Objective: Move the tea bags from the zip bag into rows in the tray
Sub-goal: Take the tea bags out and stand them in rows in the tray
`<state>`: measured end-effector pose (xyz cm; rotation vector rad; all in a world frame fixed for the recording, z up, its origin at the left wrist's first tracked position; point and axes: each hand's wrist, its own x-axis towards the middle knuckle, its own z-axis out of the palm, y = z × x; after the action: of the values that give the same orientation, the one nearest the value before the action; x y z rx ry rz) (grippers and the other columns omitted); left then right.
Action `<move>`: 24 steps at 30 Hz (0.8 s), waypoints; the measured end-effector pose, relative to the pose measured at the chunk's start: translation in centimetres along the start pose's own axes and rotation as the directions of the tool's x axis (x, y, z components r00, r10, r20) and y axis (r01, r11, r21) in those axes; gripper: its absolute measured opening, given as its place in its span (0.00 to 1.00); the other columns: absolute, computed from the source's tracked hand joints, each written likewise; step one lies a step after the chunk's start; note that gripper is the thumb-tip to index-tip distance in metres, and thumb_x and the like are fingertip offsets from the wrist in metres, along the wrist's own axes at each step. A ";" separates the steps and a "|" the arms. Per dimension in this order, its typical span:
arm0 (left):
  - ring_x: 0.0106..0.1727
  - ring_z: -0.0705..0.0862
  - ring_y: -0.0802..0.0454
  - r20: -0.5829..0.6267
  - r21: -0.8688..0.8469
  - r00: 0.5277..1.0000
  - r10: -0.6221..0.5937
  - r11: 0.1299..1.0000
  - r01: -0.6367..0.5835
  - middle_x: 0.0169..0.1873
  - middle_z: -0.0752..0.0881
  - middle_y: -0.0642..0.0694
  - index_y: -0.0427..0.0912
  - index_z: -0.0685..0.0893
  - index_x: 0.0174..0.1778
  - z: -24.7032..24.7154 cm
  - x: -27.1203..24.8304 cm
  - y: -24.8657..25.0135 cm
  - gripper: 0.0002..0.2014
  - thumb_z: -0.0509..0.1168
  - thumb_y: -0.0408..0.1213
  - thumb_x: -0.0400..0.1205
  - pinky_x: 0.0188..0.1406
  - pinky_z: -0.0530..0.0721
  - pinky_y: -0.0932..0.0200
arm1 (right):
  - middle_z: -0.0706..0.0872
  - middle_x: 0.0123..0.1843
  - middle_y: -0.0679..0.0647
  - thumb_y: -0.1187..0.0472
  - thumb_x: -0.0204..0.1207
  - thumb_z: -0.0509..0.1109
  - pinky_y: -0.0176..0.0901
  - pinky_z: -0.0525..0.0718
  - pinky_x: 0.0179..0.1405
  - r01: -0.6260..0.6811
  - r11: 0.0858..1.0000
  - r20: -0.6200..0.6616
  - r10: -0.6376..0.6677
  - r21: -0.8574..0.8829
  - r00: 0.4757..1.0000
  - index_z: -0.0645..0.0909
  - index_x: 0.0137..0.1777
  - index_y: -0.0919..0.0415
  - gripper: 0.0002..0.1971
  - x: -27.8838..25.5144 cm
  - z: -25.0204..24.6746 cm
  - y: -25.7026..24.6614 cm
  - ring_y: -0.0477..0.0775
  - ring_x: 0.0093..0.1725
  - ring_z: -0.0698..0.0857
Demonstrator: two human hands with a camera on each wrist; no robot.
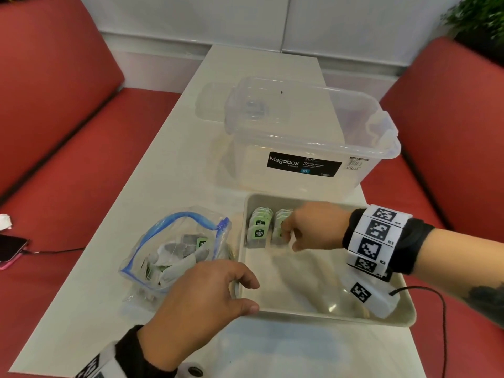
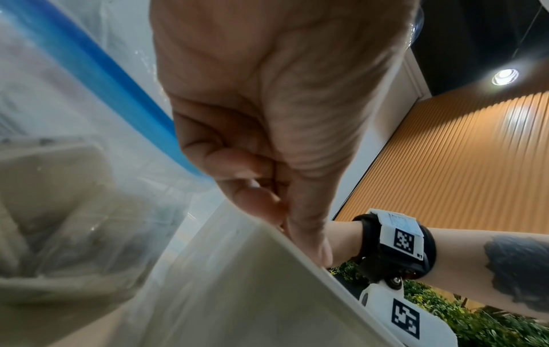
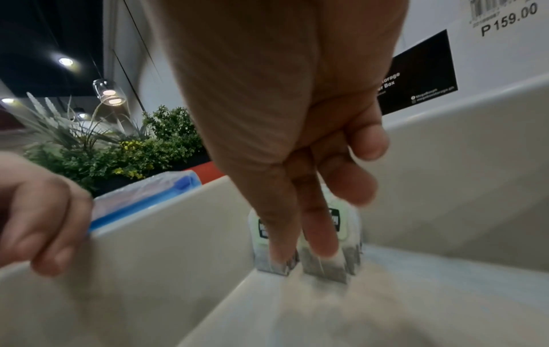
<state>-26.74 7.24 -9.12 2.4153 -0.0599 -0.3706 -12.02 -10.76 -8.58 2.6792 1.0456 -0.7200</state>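
Note:
A beige tray (image 1: 327, 315) lies on the white table. Two short rows of tea bags with green tags stand in its far-left corner, the first row (image 1: 258, 230) by the left wall, the second row (image 1: 280, 217) beside it. My right hand (image 1: 287, 234) is at the second row; thumb and index finger (image 3: 322, 234) reach down over the front tea bag (image 3: 325, 266), the other fingers curled above its tag. My left hand (image 1: 245, 293) grips the tray's left rim (image 3: 178, 234) near the front corner. The open zip bag (image 1: 177, 249), with a blue zip, lies left of the tray and holds several tea bags.
A clear Megabox storage box (image 1: 300, 137) stands right behind the tray, its lid (image 1: 212, 105) farther back. Red benches flank the table; a phone (image 1: 11, 251) with a cable lies on the left seat. A black cable (image 1: 439, 309) hangs by my right forearm.

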 end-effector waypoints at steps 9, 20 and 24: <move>0.35 0.73 0.83 0.017 -0.016 1.000 -0.006 1.000 0.006 0.28 0.73 0.85 0.65 0.84 0.48 0.2 0.1 -0.5 0.13 0.74 0.55 0.69 0.30 0.69 0.75 | 0.84 0.65 0.46 0.54 0.78 0.68 0.41 0.76 0.61 0.062 0.997 0.250 -0.049 -0.042 0.967 0.70 0.76 0.45 0.26 1.9 1.1 -0.5 0.52 0.63 0.80; 0.35 0.75 0.75 -0.002 -0.041 1.000 -0.014 0.999 0.013 0.25 0.76 0.73 0.65 0.84 0.48 0.3 0.2 -0.8 0.13 0.75 0.54 0.69 0.33 0.70 0.75 | 0.84 0.64 0.49 0.60 0.76 0.70 0.36 0.73 0.59 0.044 0.998 0.229 -0.054 0.048 0.972 0.72 0.75 0.49 0.26 3.6 1.8 0.5 0.51 0.62 0.81; 0.34 0.75 0.77 0.001 -0.038 1.000 -0.006 0.999 0.006 0.25 0.75 0.79 0.65 0.84 0.48 0.3 0.1 -0.8 0.12 0.74 0.54 0.70 0.33 0.69 0.75 | 0.85 0.63 0.49 0.59 0.76 0.71 0.33 0.71 0.57 0.037 0.997 0.215 -0.051 0.067 0.975 0.73 0.74 0.49 0.26 3.6 1.9 0.6 0.51 0.62 0.81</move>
<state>-26.79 7.63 -9.85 2.3780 -0.0458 -0.3716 -10.00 -9.72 -12.03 2.5616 1.0446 -1.0434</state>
